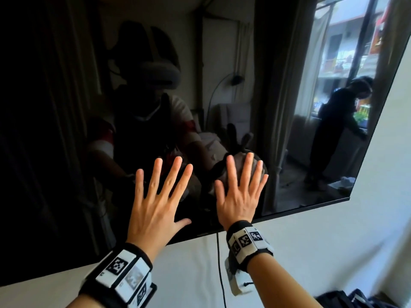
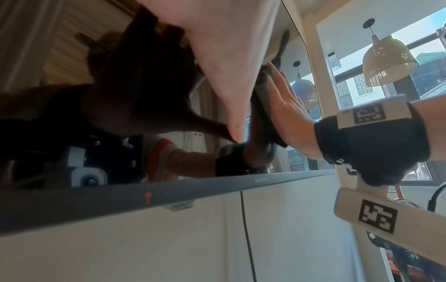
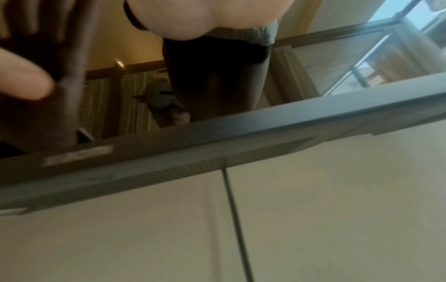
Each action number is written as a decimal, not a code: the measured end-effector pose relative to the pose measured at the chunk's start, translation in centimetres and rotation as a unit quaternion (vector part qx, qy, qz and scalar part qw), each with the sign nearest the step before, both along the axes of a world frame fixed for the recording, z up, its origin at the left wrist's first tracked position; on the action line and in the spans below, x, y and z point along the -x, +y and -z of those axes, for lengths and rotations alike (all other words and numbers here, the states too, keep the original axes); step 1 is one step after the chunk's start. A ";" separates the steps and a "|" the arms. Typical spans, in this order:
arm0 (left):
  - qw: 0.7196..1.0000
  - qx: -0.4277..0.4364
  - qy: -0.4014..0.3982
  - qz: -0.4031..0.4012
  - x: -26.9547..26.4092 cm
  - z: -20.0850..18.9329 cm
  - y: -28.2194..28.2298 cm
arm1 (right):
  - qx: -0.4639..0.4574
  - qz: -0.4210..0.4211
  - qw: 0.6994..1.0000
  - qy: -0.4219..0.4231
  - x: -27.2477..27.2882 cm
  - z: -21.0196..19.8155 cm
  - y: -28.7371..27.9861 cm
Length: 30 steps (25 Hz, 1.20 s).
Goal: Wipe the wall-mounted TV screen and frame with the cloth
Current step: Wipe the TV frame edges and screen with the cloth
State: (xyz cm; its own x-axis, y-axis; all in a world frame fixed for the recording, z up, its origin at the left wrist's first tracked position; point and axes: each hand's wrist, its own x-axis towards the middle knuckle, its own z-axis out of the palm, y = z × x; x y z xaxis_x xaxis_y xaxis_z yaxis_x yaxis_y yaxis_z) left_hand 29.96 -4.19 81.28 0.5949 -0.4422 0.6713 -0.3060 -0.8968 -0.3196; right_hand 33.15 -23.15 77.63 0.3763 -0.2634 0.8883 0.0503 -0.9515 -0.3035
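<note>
The wall-mounted TV screen (image 1: pixel 66 107) is dark and mirrors the room. Its thin dark frame (image 1: pixel 311 206) runs along the bottom edge. My left hand (image 1: pixel 155 196) lies flat on the glass with fingers spread and nothing under it. My right hand (image 1: pixel 240 192) is also flat with straight fingers, and it presses a grey cloth (image 1: pixel 237 165) against the screen just above the frame. In the left wrist view the cloth (image 2: pixel 264 106) is sandwiched between the right hand (image 2: pixel 287 110) and the glass. A cloth edge (image 3: pixel 263 35) peeks from under the palm (image 3: pixel 205 17).
A black cable (image 1: pixel 220 263) hangs from the TV's underside down the white wall (image 1: pixel 333 252). Dark items (image 1: pixel 347 298) sit at the lower right. The screen reflects another person standing by a window at the right.
</note>
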 end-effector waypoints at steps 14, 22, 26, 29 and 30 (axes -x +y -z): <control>0.999 0.014 0.022 -0.024 0.4 -2.5 -8.3 | 0.024 -0.025 0.999 0.002 -0.3 -0.3 -4.8; 0.999 0.008 0.008 -0.042 0.0 -1.8 -8.6 | 0.051 -0.043 0.998 0.019 -0.1 0.6 -5.9; 0.999 0.015 0.012 -0.046 0.5 -2.1 -8.8 | 0.006 -0.001 1.000 0.016 -0.5 1.7 -13.1; 0.999 0.010 0.023 -0.031 1.3 -1.8 -10.4 | -0.065 0.008 0.998 0.016 -0.4 1.8 -16.0; 1.000 0.002 0.025 -0.018 1.4 -1.6 -11.4 | -0.071 0.001 0.997 0.014 -0.4 1.6 -15.5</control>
State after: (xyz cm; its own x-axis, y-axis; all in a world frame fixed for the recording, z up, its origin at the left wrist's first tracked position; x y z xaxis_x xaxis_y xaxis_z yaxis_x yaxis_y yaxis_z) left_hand 28.57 -15.64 82.89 0.6434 -0.4171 0.6419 -0.2883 -0.9088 -0.3016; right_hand 33.57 -38.65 76.01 0.3995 -0.3866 0.8312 0.0373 -0.8991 -0.4361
